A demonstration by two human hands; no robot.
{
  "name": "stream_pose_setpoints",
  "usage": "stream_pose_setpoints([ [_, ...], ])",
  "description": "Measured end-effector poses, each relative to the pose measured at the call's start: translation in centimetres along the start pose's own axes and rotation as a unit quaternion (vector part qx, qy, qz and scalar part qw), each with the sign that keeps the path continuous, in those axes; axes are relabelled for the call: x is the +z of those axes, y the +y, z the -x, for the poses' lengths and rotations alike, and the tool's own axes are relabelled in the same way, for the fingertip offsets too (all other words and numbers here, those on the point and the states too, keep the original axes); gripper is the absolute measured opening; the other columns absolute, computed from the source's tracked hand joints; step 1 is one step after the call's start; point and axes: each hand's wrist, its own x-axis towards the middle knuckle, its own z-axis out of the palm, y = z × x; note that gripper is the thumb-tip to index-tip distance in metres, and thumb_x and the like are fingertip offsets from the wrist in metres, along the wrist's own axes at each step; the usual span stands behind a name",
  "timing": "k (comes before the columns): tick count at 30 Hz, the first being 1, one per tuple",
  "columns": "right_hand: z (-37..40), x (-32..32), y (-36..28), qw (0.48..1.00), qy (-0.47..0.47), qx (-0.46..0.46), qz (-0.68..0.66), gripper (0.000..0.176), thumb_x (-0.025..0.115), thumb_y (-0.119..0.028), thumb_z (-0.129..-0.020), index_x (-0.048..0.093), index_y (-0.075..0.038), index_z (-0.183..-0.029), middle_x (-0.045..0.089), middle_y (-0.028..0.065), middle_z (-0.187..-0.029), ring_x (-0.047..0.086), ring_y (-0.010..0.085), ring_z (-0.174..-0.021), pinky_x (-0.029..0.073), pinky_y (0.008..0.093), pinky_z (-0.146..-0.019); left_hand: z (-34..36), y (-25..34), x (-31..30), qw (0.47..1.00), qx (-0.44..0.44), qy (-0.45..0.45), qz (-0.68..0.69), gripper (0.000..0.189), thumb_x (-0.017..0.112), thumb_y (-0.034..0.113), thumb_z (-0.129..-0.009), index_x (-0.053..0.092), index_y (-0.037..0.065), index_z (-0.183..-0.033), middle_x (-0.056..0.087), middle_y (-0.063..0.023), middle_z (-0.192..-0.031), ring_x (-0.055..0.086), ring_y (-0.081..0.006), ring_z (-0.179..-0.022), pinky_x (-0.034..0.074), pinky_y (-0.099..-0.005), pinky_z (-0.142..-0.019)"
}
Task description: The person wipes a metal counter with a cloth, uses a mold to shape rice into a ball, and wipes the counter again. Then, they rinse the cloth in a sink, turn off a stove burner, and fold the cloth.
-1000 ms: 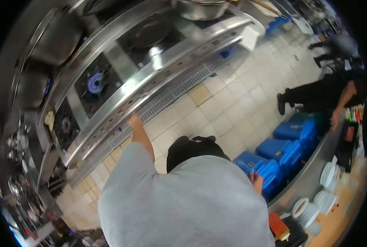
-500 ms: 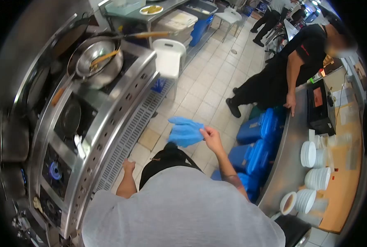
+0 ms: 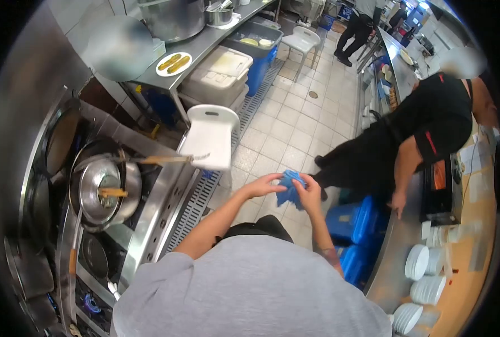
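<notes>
A crumpled blue glove [image 3: 288, 190] is held up between my two hands, in front of my body and above the tiled floor. My left hand [image 3: 264, 186] pinches its left edge with the fingertips. My right hand [image 3: 310, 192] grips the opposite side, thumb and fingers closed on the blue material. The glove's lower part hangs loose below my fingers.
To the left is a stove [image 3: 132, 253] with pans, a metal bowl [image 3: 99, 188] and a lit burner. A white chair [image 3: 209, 137] stands ahead. On the right, a person in black [image 3: 429, 121] leans by a counter [image 3: 393, 241] with stacked plates [image 3: 417, 262] and blue bins [image 3: 345, 221].
My left hand has come up from low at my side and taken hold of the glove. The glove is now bunched and further right. The view has shifted, and the person has leaned forward.
</notes>
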Motion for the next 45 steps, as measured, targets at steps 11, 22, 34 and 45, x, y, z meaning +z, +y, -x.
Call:
stream_pose_setpoints([
  [11,-25.3,-7.0,6.5,0.981,0.032,-0.083,0.173,0.031,0.075,-0.017,-0.066,0.053,0.001,-0.079,0.059,0.0084,-0.070,0.056,0.0147,-0.064,0.045,0.0276,-0.058,-26.3,4.3,-8.7,0.997,0.056,0.022,-0.040,0.022,0.072,0.016,-0.068,0.056,0.005,-0.077,0.055,-0.0012,-0.069,0.051,-0.0093,-0.066,0.042,-0.0248,-0.060],
  [22,-50.2,-7.2,7.0,0.994,-0.106,-0.030,0.015,0.034,0.072,-0.013,-0.067,0.056,-0.005,-0.096,0.060,0.0104,-0.081,0.059,0.0180,-0.072,0.047,0.0292,-0.065,-41.8,10.8,-24.8,0.893,0.113,0.323,-0.292,0.015,0.063,0.001,-0.065,0.053,0.005,-0.075,0.053,-0.0067,-0.078,0.052,-0.0221,-0.081,0.041,-0.0333,-0.073],
  [34,-71.2,-11.0,4.1,0.896,-0.302,0.015,-0.324,0.034,0.061,-0.022,-0.082,0.053,-0.008,-0.112,0.050,0.0104,-0.121,0.054,0.0252,-0.104,0.046,0.0374,-0.085,-70.0,12.8,-26.3,0.975,0.166,0.042,-0.141,0.024,0.054,0.022,-0.084,0.052,0.008,-0.104,0.052,-0.0034,-0.090,0.050,-0.0163,-0.082,0.043,-0.0301,-0.075],
  [45,-89.9,-22.8,16.1,0.731,0.157,-0.013,-0.664,0.034,0.046,-0.033,-0.090,0.048,-0.005,-0.109,0.048,0.0131,-0.120,0.047,0.0263,-0.113,0.042,0.0372,-0.090,-96.0,20.2,-15.9,0.857,0.385,-0.048,-0.339,0.040,0.042,0.040,-0.091,0.050,0.009,-0.115,0.054,-0.0032,-0.100,0.050,-0.0150,-0.083,0.044,-0.0265,-0.075],
])
